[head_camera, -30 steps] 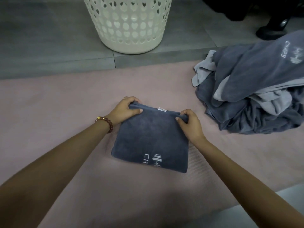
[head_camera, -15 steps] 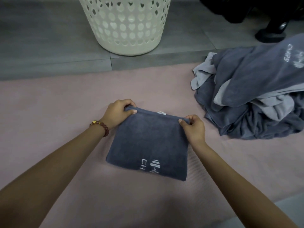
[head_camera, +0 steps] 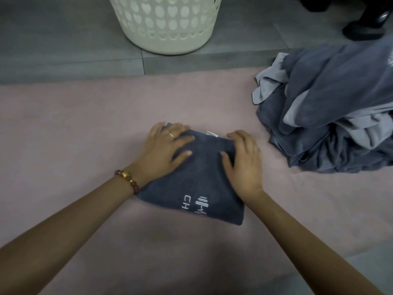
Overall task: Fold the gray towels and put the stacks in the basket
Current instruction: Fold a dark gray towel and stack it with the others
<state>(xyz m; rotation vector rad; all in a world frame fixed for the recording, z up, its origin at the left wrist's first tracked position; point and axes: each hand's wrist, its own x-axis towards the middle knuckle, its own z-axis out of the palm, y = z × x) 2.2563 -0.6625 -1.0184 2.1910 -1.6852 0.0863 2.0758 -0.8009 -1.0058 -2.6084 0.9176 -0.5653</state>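
A dark gray towel, folded into a small square with white lettering near its front edge, lies on the pink mat. My left hand presses flat on its far left part, fingers spread. My right hand lies flat on its right side, fingers straight. A white perforated basket stands on the gray floor beyond the mat; its inside is out of view. A heap of unfolded gray towels, dark and light, sits on the mat at the right.
Gray floor tiles run behind the mat. A dark shoe or chair foot shows at the top right, behind the towel heap. A pale floor strip shows at the bottom right.
Both hands let go of the folded towel's far corners, which they pinched before, and now lie flat on top of it. The towel has settled on the mat.
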